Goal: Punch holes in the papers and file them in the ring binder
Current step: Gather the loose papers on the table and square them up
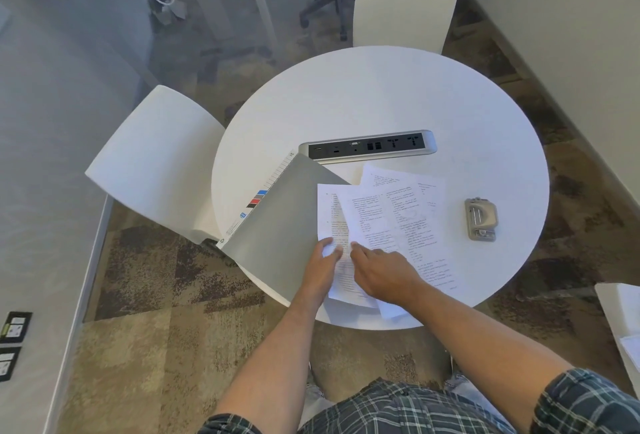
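Note:
A closed grey ring binder lies on the left part of the round white table, its labelled spine toward the left. Several printed papers lie fanned out to its right, partly overlapping its cover. My left hand rests on the near left corner of the papers, fingertips on the leftmost sheet. My right hand lies just beside it, fingers stretched onto the overlapping sheets. A grey metal hole punch sits apart at the right of the table, untouched.
A power and socket strip is set into the table behind the binder and papers. White chairs stand at the left and at the far side. More paper lies on a surface at the right edge.

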Demonstrator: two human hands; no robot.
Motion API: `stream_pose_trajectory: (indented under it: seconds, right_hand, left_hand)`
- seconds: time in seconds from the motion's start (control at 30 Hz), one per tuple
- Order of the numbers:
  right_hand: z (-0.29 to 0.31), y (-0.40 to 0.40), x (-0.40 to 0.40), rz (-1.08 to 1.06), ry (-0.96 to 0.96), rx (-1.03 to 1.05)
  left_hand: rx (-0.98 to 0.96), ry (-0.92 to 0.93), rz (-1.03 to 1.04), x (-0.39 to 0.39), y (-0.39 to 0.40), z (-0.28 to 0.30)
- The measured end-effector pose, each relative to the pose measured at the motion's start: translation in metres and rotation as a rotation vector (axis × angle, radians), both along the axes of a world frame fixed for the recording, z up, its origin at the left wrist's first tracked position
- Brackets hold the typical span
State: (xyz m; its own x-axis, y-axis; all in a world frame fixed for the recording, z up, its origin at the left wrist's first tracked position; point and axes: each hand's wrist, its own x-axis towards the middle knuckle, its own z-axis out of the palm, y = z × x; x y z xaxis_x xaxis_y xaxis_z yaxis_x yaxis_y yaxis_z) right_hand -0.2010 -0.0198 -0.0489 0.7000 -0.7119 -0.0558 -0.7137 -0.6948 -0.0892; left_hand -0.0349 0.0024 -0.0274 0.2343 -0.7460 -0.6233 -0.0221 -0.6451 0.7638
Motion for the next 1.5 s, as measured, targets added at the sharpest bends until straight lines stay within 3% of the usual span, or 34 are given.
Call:
stream_pose_trajectory:
  seconds: [0.23,0.3,0.53,0.83,1.1,1.27,1.5]
  right_hand:
    - [0.011,0.008,0.004,0.127,-0.381,0.123]
    - [0.008,0.008,0.001,0.154,-0.384,0.174]
    - [0.003,0.007,-0.014,0.023,-0.118,0.402]
    - [0.017,-0.004,0.002,-0.271,-0.021,0.353]
    - [0.021,-0.024,0.009,-0.560,-0.161,0.358]
    - [0.023,-0.027,0.017,-0.725,-0.380,0.502]
    - [0.036,-0.021,0.019,-0.652,-0.484,0.657]
  left_hand:
    - [-0.060,0.094,0.087,-0.001,-0.007,-0.013]
    - [-0.061,0.036,0.061,0.003,-0.006,-0.020]
    - [-0.015,-0.030,-0.003,0.008,-0.004,-0.023]
    - [-0.039,-0.013,0.008,0.008,-0.006,-0.036]
    - [-0.060,-0.050,0.034,-0.003,-0.013,-0.014]
    - [-0.066,-0.060,-0.042,-0.005,-0.012,-0.012]
    - [-0.049,0.047,-0.078,-0.006,-0.008,0.008]
